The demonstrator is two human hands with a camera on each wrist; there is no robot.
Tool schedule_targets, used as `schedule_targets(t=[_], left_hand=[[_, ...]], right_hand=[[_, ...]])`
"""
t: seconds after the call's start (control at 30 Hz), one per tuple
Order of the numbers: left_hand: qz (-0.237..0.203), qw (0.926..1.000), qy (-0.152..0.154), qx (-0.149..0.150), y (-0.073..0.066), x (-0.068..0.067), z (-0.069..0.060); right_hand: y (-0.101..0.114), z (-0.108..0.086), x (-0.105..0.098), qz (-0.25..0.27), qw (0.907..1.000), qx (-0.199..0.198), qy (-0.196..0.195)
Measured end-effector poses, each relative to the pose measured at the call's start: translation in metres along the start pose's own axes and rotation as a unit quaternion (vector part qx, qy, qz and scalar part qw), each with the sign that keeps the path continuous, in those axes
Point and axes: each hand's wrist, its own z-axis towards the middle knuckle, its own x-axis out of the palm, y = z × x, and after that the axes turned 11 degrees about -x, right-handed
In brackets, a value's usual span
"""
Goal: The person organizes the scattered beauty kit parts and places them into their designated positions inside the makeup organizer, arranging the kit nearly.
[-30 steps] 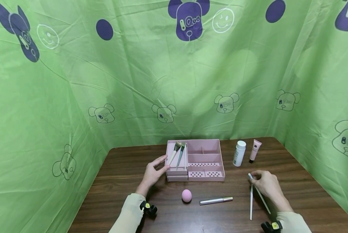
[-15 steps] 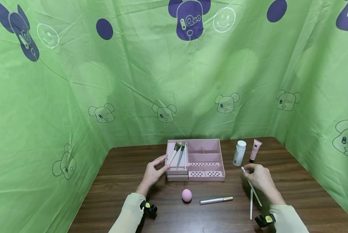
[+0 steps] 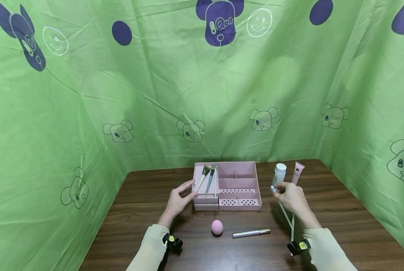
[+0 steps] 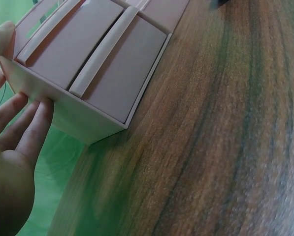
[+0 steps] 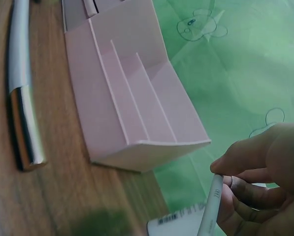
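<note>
My left hand (image 3: 176, 201) rests against the left side of a pink desktop organizer (image 3: 206, 207). In the left wrist view its fingers (image 4: 36, 118) lie fairly straight along the side wall, thumb at the top edge. My right hand (image 3: 292, 197) pinches a thin white stick (image 5: 212, 206) near its upper end, between thumb and fingers. Below it, a second white stick (image 3: 292, 237) lies on the table, partly crossed by the held one. Just behind the right hand stand a white bottle (image 3: 280, 172) and a pink tube (image 3: 298, 171), their lower parts hidden.
Two makeup brushes (image 3: 208, 182) and a thin white stick lie on the organizer's left section. In front of it are a pink makeup sponge (image 3: 217, 227) and a silver pen-like tube (image 3: 251, 233). Green printed cloth (image 3: 154, 94) hangs around the wooden table (image 3: 134, 210).
My right hand has moved left and away from me with the white stick, coming in front of the bottle and the tube. My left hand has stayed still on the organizer.
</note>
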Motion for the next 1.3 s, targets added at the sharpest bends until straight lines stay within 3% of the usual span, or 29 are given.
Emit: schedule_targets(t=[0.13, 0.37, 0.67, 0.77, 1.0, 1.07, 1.3], left_hand=[[0.008, 0.9999, 0.005, 0.005, -0.01, -0.003, -0.003], [0.007, 0.9999, -0.014, 0.002, 0.02, 0.004, 0.005], [-0.012, 0.9999, -0.005, -0.001, 0.026, 0.005, 0.006], [-0.012, 0.9999, -0.001, -0.002, 0.014, 0.003, 0.004], [-0.017, 0.9998, 0.0, 0.011, 0.003, 0.001, 0.0], [-0.023, 0.9996, 0.009, 0.011, -0.007, -0.002, -0.002], [-0.021, 0.9995, 0.022, 0.001, -0.013, -0.006, -0.001]], right_hand=[[0.008, 0.008, 0.0, 0.006, 0.9999, -0.007, -0.005], [0.025, 0.021, 0.001, 0.023, 0.9996, -0.007, -0.013], [0.042, 0.034, 0.003, 0.026, 0.9995, -0.013, -0.015], [0.047, 0.04, 0.005, 0.032, 0.9991, -0.02, -0.02], [0.058, 0.052, 0.01, 0.054, 0.9975, -0.041, -0.022], [0.062, 0.054, 0.01, 0.052, 0.9973, -0.046, -0.025], [0.072, 0.062, 0.012, 0.042, 0.998, -0.043, -0.019]])
